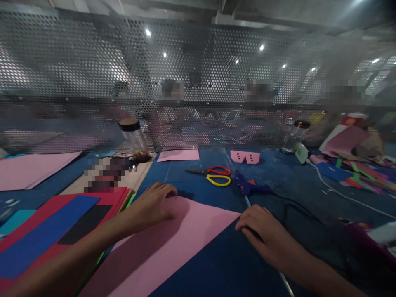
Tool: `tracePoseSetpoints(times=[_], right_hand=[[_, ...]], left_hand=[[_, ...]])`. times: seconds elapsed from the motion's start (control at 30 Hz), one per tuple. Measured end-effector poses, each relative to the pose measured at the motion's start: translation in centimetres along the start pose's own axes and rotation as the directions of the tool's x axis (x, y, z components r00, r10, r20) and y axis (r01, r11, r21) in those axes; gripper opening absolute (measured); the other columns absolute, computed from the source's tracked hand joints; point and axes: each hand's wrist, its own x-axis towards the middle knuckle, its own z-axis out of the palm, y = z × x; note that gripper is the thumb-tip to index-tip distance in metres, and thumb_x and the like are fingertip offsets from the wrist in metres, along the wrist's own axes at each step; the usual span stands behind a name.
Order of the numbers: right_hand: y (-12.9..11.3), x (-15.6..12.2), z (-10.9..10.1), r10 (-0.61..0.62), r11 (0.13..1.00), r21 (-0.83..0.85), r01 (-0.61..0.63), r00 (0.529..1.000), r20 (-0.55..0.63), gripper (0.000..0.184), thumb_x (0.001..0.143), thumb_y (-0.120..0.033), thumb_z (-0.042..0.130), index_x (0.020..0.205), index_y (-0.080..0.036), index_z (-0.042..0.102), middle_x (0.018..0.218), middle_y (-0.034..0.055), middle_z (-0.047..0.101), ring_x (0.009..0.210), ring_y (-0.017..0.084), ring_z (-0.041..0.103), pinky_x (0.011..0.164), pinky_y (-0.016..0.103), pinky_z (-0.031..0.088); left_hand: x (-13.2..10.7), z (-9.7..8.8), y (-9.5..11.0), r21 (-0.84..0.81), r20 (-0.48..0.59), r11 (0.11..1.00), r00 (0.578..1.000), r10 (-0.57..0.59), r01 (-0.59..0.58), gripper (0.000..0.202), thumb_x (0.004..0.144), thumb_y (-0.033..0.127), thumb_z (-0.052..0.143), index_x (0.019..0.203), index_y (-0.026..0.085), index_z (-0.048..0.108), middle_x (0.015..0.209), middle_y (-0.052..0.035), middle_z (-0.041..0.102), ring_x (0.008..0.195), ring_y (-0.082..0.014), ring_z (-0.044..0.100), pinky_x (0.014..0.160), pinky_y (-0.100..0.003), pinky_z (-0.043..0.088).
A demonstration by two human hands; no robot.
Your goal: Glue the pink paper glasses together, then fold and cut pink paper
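Observation:
A large pink paper sheet (173, 243) lies at an angle before me, one corner pointing right. My left hand (151, 210) is over its upper left edge, fingers curved and thumb spread apart from them. At the sheet's right corner is my right hand (262, 233), its fingers curled together against the tip. A thin pale stick (247, 201) runs from near a blue glue gun (247, 185) toward the right hand, which hides its lower part. Beyond the sheet lie scissors (213, 173) with one red and one yellow handle loop.
Stacked coloured sheets (111, 198) lie at left. A small pink cutout with black squares (245, 157) and a pink sheet (178, 154) lie farther back. Jars (134, 138) stand near the perforated screen (201, 82). Cables (340, 198) and paper scraps (349, 173) are at right.

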Motion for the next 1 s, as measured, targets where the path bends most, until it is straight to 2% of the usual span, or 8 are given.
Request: tracePoseSetpoints(times=[0.13,0.3,0.37,0.57,0.67,0.83,0.93,1.0], right_hand=[[0.2,-0.1,0.1,-0.009,1.000,-0.008,0.009,1.000,-0.003,0.024,0.098,-0.012,0.047,0.102,-0.028,0.064,0.107,0.0031,0.065,0.103,0.024,0.058,0.092,0.045,0.041],[0.2,-0.2,0.2,-0.015,1.000,-0.014,0.015,1.000,-0.006,0.024,0.098,-0.012,0.045,0.102,-0.028,0.063,0.108,0.0033,0.065,0.102,0.023,0.057,0.091,0.043,0.041],[0.2,-0.1,0.2,-0.022,1.000,-0.015,0.021,1.000,-0.015,0.023,0.098,-0.012,0.046,0.102,-0.027,0.063,0.107,0.0033,0.065,0.102,0.023,0.057,0.091,0.043,0.041],[0.0,-0.1,0.0,-0.028,1.000,-0.008,0.028,0.998,-0.052,0.024,0.099,-0.012,0.045,0.102,-0.028,0.063,0.106,0.0035,0.066,0.101,0.024,0.058,0.089,0.042,0.042],[0.1,0.0,0.1,-0.009,1.000,0.014,0.010,0.996,-0.084,0.023,0.099,-0.015,0.046,0.107,-0.028,0.063,0.107,0.0038,0.066,0.103,0.024,0.059,0.094,0.044,0.042],[-0.4,0.3,-0.2,0.087,0.985,0.155,-0.072,0.992,-0.090,0.019,0.100,-0.024,0.049,0.111,-0.028,0.064,0.110,0.0042,0.069,0.105,0.024,0.063,0.098,0.046,0.043],[-1.6,0.7,-1.2,0.142,0.931,0.343,-0.126,0.990,-0.020,0.016,0.100,-0.033,0.052,0.110,-0.027,0.063,0.113,0.0048,0.070,0.108,0.024,0.064,0.097,0.043,0.047],[-2.7,1.0,-1.9,0.142,0.852,0.502,-0.146,0.989,0.046,0.018,0.100,-0.041,0.054,0.109,-0.026,0.061,0.118,0.0059,0.070,0.111,0.025,0.065,0.098,0.043,0.049]], left_hand=[[0.1,-0.4,0.3,-0.046,-0.006,0.997,0.998,-0.064,0.063,0.007,0.079,0.029,0.060,0.082,0.023,0.062,0.093,-0.0052,0.068,0.093,-0.0286,0.060,0.081,-0.038,0.043],[-0.3,-1.3,0.7,-0.152,0.060,0.979,0.990,-0.130,0.138,0.012,0.083,0.033,0.058,0.076,0.023,0.058,0.073,0.0010,0.064,0.068,-0.0207,0.058,0.059,-0.030,0.039],[-0.4,-1.8,0.7,-0.200,0.073,0.970,0.989,-0.125,0.138,0.013,0.084,0.034,0.060,0.078,0.023,0.060,0.073,0.0019,0.064,0.068,-0.0195,0.059,0.059,-0.028,0.040],[-1.3,-4.1,1.0,-0.391,0.090,0.907,0.987,-0.132,0.157,0.022,0.087,0.040,0.063,0.100,0.024,0.070,0.088,-0.0019,0.073,0.084,-0.0219,0.068,0.069,-0.028,0.048],[-2.5,-5.4,1.9,-0.531,0.049,0.837,0.991,-0.125,0.131,0.022,0.086,0.044,0.069,0.095,0.024,0.069,0.089,-0.0021,0.073,0.084,-0.0205,0.067,0.071,-0.027,0.050],[-4.6,-6.6,4.0,-0.676,-0.052,0.727,0.976,-0.213,0.123,0.029,0.080,0.048,0.076,0.084,0.022,0.064,0.073,0.0011,0.064,0.064,-0.0140,0.058,0.053,-0.020,0.043],[-5.3,-6.6,5.0,-0.717,-0.165,0.691,0.940,-0.298,0.093,0.032,0.077,0.049,0.079,0.082,0.022,0.063,0.072,0.0013,0.061,0.061,-0.0130,0.053,0.050,-0.019,0.040],[-5.5,-6.2,5.4,-0.751,-0.262,0.659,0.901,-0.345,0.034,0.032,0.075,0.048,0.081,0.079,0.022,0.062,0.069,0.0027,0.058,0.060,-0.0122,0.050,0.050,-0.019,0.038]])
